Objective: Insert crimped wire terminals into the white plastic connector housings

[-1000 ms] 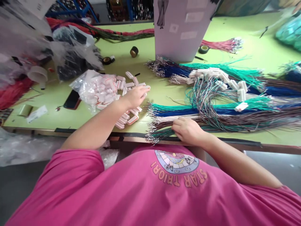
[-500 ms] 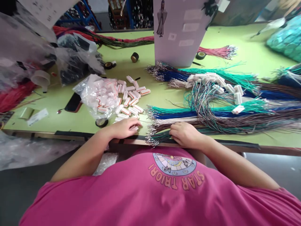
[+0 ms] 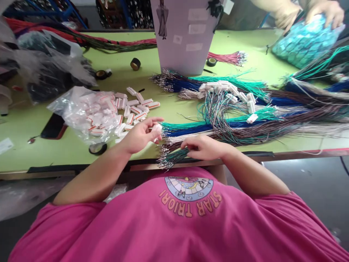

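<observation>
A white plastic connector housing (image 3: 156, 131) is pinched in the fingers of my left hand (image 3: 139, 137), just left of the wire ends. My right hand (image 3: 203, 147) rests over the dark green wires (image 3: 176, 155) near the table's front edge, fingers curled toward the thumb; whatever is between them is hidden. Bundles of teal wires (image 3: 177, 126), blue wires (image 3: 191, 130) and white wires (image 3: 177, 138) lie alongside, metal-tipped ends facing left. Loose white housings (image 3: 140, 108), some with an orange stripe, spill out of a clear plastic bag (image 3: 81, 109).
Housings with wires attached (image 3: 220, 86) lie on the bundles behind my right hand. A lilac box (image 3: 182, 43) stands at the back. Left are a phone (image 3: 53, 126) and a tape roll (image 3: 98, 148). Back right, another person's hands (image 3: 324, 12) touch a bag of teal pieces (image 3: 305, 43).
My left hand has lifted and moved toward the wire ends, showing a housing. My right hand has curled its fingers and shifted slightly. The view has swung right, bringing another person's hands into sight.
</observation>
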Tool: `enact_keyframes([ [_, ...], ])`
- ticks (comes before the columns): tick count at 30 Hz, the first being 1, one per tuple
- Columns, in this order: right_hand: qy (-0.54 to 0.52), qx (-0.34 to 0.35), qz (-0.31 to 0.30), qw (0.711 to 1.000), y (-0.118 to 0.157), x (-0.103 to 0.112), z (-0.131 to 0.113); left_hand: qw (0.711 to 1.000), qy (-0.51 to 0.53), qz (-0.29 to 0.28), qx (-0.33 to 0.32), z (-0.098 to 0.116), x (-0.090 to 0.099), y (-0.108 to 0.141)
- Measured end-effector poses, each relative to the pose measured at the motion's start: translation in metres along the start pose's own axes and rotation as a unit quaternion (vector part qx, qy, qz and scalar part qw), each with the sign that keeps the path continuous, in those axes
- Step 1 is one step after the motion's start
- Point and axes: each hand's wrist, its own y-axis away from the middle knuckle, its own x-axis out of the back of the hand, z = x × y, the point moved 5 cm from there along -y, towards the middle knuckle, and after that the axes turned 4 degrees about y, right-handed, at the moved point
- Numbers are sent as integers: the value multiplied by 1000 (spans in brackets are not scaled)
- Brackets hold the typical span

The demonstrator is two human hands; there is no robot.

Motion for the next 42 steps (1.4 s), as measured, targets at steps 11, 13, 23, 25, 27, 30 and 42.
enact_keyframes([
  [11, -201, -4, 134, 970, -38, 2, 20, 942, 314, -73, 90, -20, -42, -25],
  [13, -208, -55, 194, 957, -35, 5, 34, 944, 313, -68, 77, -23, -40, -26],
  [23, 4, -58, 247, 967, -28, 4, 30, 948, 306, -71, 57, -27, -38, -31],
  [25, 34, -49, 257, 965, -26, 4, 28, 943, 316, -75, 69, -27, -39, -30],
  [27, 59, -43, 274, 959, -25, 6, 26, 941, 322, -75, 76, -25, -39, -29],
  [30, 81, -46, 283, 954, -23, 8, 23, 939, 323, -77, 88, -25, -40, -29],
  [42, -105, -108, 311, 938, -21, 15, 31, 990, 138, -17, -19, -20, -33, -29],
])
